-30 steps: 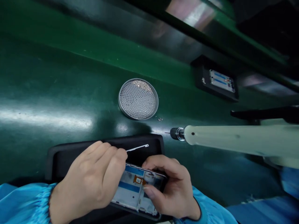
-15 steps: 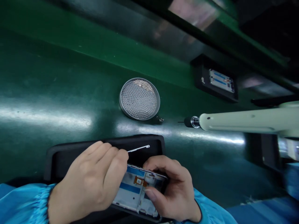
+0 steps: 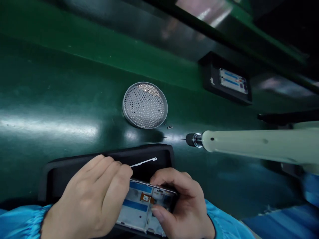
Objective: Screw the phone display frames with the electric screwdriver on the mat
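My right hand (image 3: 183,202) grips the right end of an opened phone frame (image 3: 136,215), thumb on its inner face and fingers curled behind the far edge. Blue strips and an orange flex cable (image 3: 147,198) show inside the frame. My left hand (image 3: 89,196) is closed over the frame's left end, back of the hand upward; its thumb and fingertips are hidden. A thin white strip (image 3: 147,161) with a hole at its tip sticks out past the left knuckles, above the black tray (image 3: 74,161). Whether it is held or lies in the tray, I cannot tell.
A round grey dish (image 3: 146,111) of small screws stands beyond the tray, with loose screws (image 3: 170,127) beside it. From the right reaches a pale green electric screwdriver (image 3: 236,141), bit pointing left. Farther back, a black holder (image 3: 209,74) carries another phone frame (image 3: 233,80).
The view has shifted and turned slightly. The screwdriver's tip appears farther left and lower. Both hands keep their grip on the phone frame, with little other movement.
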Action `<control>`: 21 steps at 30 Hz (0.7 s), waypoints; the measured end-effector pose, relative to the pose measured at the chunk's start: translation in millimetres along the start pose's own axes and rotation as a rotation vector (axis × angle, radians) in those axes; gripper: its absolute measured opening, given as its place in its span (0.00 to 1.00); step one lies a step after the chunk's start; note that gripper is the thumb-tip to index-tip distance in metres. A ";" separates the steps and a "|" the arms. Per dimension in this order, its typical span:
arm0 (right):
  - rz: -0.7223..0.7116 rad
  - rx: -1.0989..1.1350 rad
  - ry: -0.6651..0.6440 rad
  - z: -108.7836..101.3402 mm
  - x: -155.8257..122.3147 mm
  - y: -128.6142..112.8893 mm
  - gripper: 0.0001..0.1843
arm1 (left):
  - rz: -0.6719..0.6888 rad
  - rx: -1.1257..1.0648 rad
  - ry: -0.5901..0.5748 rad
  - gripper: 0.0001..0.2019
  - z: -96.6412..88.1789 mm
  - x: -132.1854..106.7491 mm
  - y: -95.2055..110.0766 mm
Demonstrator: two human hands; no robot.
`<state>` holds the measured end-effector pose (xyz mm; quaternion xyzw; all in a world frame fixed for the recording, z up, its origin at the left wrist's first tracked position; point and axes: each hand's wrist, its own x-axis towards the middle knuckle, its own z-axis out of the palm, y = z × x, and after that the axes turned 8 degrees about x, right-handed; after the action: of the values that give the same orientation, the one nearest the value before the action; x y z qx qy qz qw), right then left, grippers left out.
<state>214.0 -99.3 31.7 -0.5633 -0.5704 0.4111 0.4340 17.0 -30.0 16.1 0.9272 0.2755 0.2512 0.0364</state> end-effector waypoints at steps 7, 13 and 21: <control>-0.020 -0.071 0.053 0.3 0.1 -1.7 0.11 | 0.006 0.026 -0.023 0.07 -2.6 0.7 -1.0; -0.016 -0.084 0.047 -0.6 0.4 -0.7 0.12 | -0.006 0.026 -0.018 0.07 -2.6 -3.2 0.2; -0.026 -0.078 0.051 -0.7 -0.1 -0.7 0.11 | -0.009 0.022 -0.026 0.08 -2.8 -4.4 0.4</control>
<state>214.5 -99.4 32.5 -0.5826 -0.5818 0.3685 0.4315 12.6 -32.8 16.7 0.9294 0.2821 0.2360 0.0311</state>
